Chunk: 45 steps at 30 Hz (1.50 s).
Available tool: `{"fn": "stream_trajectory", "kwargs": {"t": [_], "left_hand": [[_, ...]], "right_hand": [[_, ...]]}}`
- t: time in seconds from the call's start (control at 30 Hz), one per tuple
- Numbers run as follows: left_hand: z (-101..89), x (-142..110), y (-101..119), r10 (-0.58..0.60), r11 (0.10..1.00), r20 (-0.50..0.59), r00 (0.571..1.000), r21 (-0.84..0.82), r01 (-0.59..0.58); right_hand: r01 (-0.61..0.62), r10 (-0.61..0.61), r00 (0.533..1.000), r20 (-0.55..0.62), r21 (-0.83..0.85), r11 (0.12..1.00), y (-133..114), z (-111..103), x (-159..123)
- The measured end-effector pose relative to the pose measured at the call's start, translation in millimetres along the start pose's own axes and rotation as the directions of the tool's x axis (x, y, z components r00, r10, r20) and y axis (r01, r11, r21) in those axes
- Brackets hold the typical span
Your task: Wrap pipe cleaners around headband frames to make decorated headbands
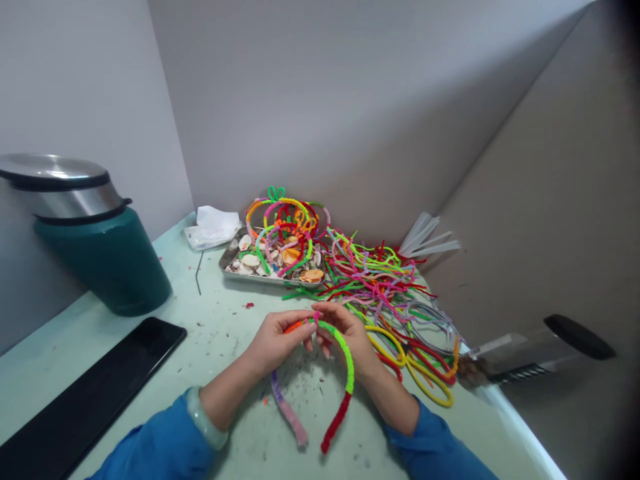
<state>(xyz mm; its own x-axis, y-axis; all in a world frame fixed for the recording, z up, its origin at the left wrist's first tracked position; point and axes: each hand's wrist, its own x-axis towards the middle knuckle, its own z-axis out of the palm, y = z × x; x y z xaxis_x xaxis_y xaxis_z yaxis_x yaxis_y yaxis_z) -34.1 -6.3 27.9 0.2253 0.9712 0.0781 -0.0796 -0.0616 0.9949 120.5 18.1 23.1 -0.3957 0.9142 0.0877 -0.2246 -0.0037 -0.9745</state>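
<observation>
A headband wrapped in fuzzy pipe cleaners hangs between my hands with both ends pointing down at the table. Its wrapping runs from lilac and purple through orange to green and dark red. My left hand is closed on the top of the band at the orange part. Beside it, my right hand pinches a short pink pipe cleaner looped round the crown of the band. The fingertips overlap there and partly hide the loop.
Behind my hands, a metal tray holds shells and several finished headbands. Loose pipe cleaners are heaped at its right, with clear sticks behind. A teal tumbler, tissue pack and black phone-like slab are leftward.
</observation>
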Motion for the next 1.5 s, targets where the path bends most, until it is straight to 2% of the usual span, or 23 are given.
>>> {"fn": "stream_trajectory", "kwargs": {"t": [0.2, 0.4, 0.67, 0.83, 1.1, 1.17, 1.33, 1.5], "left_hand": [[-0.6, 0.1, 0.8, -0.055, 0.998, 0.017, 0.998, -0.006, 0.056], [-2.5, 1.4, -4.2, -0.072, 0.997, 0.028, 0.997, -0.008, 0.072], [-2.4, 2.4, -7.7, -0.097, 0.995, 0.049, 0.994, -0.034, 0.098], [-1.3, 3.6, -6.0, -0.116, 0.991, -0.026, 0.993, -0.066, 0.114], [-1.4, 5.5, -6.9, -0.128, 0.99, -0.024, 0.991, -0.061, 0.126], [-1.7, 5.9, -7.1, -0.127, 0.99, -0.045, 0.991, -0.068, 0.124], [-2.7, 7.1, -6.4, -0.113, 0.992, -0.166, 0.98, -0.065, 0.103], [-2.3, 8.1, -3.3, -0.156, 0.968, -0.114, 0.981, -0.214, 0.129]], "right_hand": [[-0.133, 0.133, 0.989, 0.059, 0.006, 0.991, -5.6, -1.7, 0.0], [-0.271, 0.256, 0.955, 0.151, 0.092, 0.958, -5.8, -6.9, 2.0], [-0.358, 0.332, 0.92, 0.21, 0.097, 0.929, 6.5, -13.9, 3.1], [-0.326, 0.308, 0.934, 0.18, 0.083, 0.942, 9.6, -12.4, 3.7], [-0.298, 0.292, 0.938, 0.189, 0.002, 0.955, 11.5, -13.7, 1.4], [-0.247, 0.256, 0.948, 0.187, -0.073, 0.966, 8.5, -11.7, -0.2], [-0.032, 0.069, 0.991, 0.112, -0.301, 0.953, -4.0, -6.0, -3.1], [-0.003, 0.076, 0.983, 0.166, -0.402, 0.915, -3.2, -10.9, -2.6]]}}
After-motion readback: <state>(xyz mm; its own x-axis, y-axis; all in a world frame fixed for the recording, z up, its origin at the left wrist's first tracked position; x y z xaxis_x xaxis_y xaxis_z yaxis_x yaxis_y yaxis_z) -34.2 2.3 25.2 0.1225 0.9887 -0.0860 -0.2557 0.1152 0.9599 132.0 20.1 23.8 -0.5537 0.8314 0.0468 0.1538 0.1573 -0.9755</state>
